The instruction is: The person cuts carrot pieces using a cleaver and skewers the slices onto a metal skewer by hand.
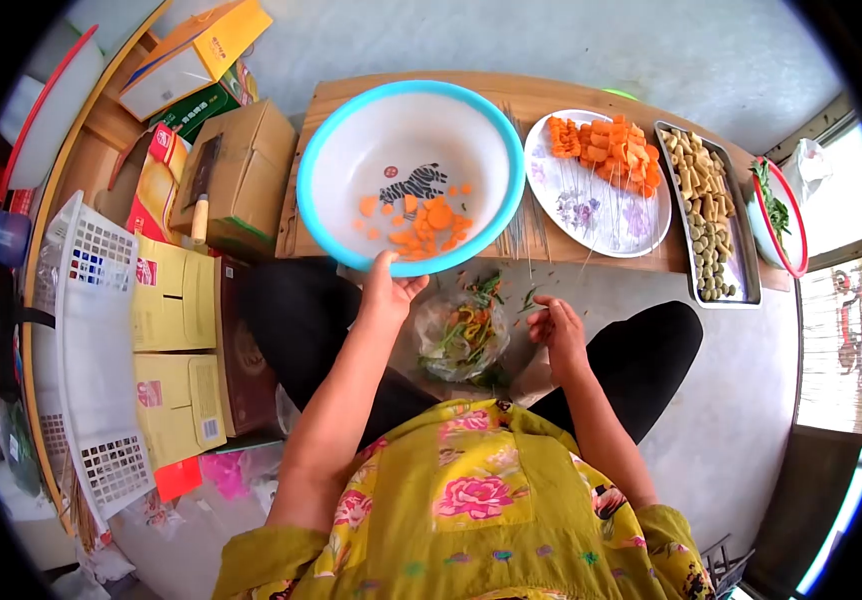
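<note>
Flowered clothing (471, 480) is filling the foreground; beyond, a wooden table (299, 238) is running beneath a basin (512, 150); the left hand (386, 295) is gripping its rim, ideally steadily; the right hand (559, 332) is curling, contents unclear; orange slices (438, 217) are lying inside the basin.

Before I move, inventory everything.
Table: one, brown, ahead
Basin: one, white, blue-rimmed, table
Carrot slices: many, orange, basin, plate
Floral plate: one, white, table
Skewers: many, pale, table
Tray: one, silver, table
Food pieces: many, tan, olive, tray
Bowl: one, white, far right
Plastic bag: one, clear, floor
Boxes: several, brown, yellow, left
Knife: one, tan-handled, box
Basket: one, white, left
Left hand: one, bare, basin rim
Right hand: one, bare, above floor
Trousered legs: two, black, floor
</note>
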Available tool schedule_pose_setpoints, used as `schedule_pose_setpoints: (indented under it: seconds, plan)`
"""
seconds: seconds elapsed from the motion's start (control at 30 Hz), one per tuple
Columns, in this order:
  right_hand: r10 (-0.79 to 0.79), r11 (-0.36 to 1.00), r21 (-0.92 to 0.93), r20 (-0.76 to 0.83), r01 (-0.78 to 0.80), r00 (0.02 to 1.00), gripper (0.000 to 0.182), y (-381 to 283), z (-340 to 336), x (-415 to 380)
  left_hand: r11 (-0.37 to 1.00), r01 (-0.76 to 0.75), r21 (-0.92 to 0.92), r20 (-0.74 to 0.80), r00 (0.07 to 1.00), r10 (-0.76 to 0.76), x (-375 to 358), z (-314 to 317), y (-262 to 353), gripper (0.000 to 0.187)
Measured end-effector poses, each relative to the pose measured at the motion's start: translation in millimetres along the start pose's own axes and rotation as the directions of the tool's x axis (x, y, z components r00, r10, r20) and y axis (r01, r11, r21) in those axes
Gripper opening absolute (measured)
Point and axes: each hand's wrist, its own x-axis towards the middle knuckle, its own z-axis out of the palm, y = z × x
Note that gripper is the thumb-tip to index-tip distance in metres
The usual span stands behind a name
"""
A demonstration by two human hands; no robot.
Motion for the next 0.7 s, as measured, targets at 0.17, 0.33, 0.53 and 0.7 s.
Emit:
schedule_pose_setpoints:
  seconds: [0.17, 0.33, 0.53, 0.7]
  plan:
    - [-0.003, 1.0, 0.007, 0.03, 0.003, 1.0, 0.031, 8, -2, 4, 0.999, 0.021, -0.027, 0.004, 1.0, -0.021, -1, -14, 8, 0.034]
    - [0.011, 1.0, -0.021, 0.005, -0.011, 1.0, 0.031, 3, 1, 0, 0.896, -0.387, 0.215, 0.066, 0.922, 0.383, -83, -13, 36, 0.054]
    - [0.01, 0.999, -0.048, 0.049, -0.007, 0.999, 0.031, 8, 6, 4, 0.069, -0.752, 0.655, 0.498, 0.499, 0.709, -55, 27, 81, 0.029]
    - [0.006, 0.999, -0.051, 0.053, -0.004, 0.999, 0.031, 11, 9, -6, -0.065, -0.619, 0.783, 0.595, 0.714, 0.369, 60, 48, 87, 0.03]
